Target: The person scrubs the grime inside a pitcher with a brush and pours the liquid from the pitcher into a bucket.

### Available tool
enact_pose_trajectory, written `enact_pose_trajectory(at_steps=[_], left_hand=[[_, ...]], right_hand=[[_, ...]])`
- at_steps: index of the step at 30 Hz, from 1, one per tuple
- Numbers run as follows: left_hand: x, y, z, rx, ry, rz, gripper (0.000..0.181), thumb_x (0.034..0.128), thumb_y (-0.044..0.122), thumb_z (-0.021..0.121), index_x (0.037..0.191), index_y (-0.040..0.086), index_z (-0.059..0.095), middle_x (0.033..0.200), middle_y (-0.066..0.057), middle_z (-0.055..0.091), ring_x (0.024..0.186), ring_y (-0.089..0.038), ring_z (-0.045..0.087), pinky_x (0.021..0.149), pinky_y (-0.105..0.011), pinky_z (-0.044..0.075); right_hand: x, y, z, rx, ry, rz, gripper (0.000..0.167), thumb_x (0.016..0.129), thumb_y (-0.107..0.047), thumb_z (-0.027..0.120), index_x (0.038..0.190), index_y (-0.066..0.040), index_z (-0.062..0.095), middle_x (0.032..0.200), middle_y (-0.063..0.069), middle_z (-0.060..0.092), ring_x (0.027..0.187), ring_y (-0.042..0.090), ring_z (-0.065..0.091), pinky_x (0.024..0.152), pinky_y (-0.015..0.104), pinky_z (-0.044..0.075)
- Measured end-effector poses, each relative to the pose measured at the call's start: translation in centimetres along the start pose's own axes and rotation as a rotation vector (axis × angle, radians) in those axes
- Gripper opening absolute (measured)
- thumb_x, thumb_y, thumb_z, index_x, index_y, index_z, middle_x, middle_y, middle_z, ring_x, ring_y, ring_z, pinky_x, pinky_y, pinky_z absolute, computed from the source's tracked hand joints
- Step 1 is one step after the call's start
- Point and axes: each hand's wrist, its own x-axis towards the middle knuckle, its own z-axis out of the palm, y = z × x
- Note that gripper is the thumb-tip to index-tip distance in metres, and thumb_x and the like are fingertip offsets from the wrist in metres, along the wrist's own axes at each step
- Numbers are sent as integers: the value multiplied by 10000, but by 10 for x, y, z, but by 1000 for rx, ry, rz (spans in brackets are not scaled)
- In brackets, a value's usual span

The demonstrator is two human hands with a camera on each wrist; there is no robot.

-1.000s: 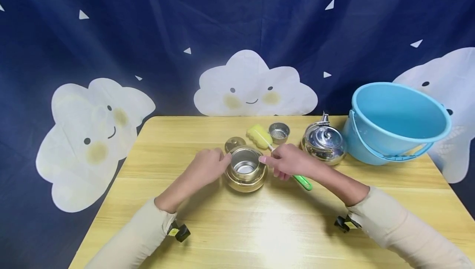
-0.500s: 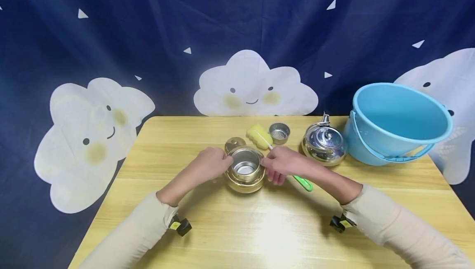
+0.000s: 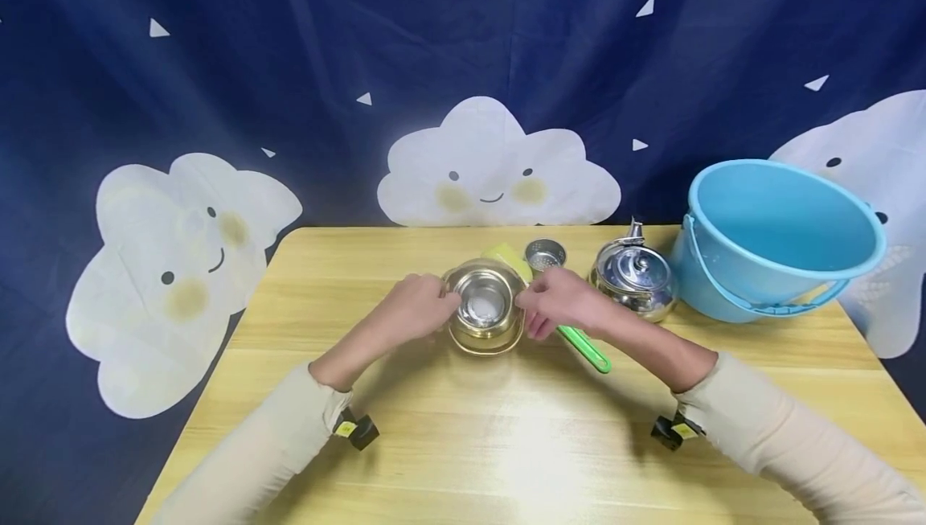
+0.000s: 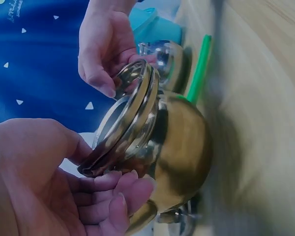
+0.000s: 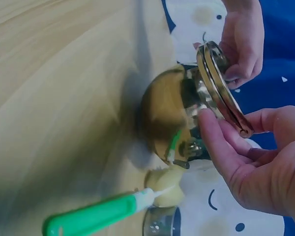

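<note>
Your left hand [image 3: 414, 308] and right hand [image 3: 564, 300] pinch the pot [image 4: 183, 147] at its top. It is round-bellied, glossy gold outside, silvery within.

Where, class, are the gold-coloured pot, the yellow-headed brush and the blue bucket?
Gold-coloured pot [image 4: 184, 147]: left wrist view, on its rounded body.
Yellow-headed brush [image 5: 96, 216]: right wrist view, on its green handle.
Blue bucket [image 3: 788, 223]: head view, on its inner wall.

Passage exists over the tabletop [image 3: 470, 453] between the sleeves [image 3: 253, 445]. Gold pot [image 3: 486, 340] blocks centre; kettle [image 3: 635, 280] and bucket [image 3: 723, 280] obstruct right.
</note>
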Motion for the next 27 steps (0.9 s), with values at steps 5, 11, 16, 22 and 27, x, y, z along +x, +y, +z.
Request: enact_pose_trajectory(at_steps=[5,11,16,22,27], left_hand=[[5,14,-9,32,4,40,375,1006,276,491,679,127,601,628,-105,697,520,-210,692,470,-258,416],[15,38,-23,82,6,120,377,1005,263,482,667,132,584,552,-56,644,510,-218,681,502,-274,445],[26,67,-34,104,1,157,367,1019,257,454,690,141,568,553,8,588,459,-130,612,472,-259,493],[42,101,-46,99,19,206,353,1053,276,421,780,127,588,755,-54,661,625,-237,735,517,-286,527],[58,130,-53,110,85,260,366,1048,267,419,746,137,577,767,-56,665,606,-195,726,578,-315,549]], right_hand=[[-4,-6,-14,14,25,15,279,978,-147,547,918,85,690,776,165,728,749,307,760,752,416,647],[-16,-17,-35,19,39,31,265,960,-118,523,911,90,680,769,130,719,718,236,743,758,393,647],[-30,-26,-60,27,52,19,318,970,-135,499,1053,122,666,781,102,738,723,180,744,767,367,646],[-43,-34,-92,94,106,26,277,953,-147,518,1059,92,612,728,43,745,702,156,751,737,349,647],[-53,-39,-122,101,154,47,315,954,-149,519,1096,113,622,730,39,754,703,155,758,737,348,647]])
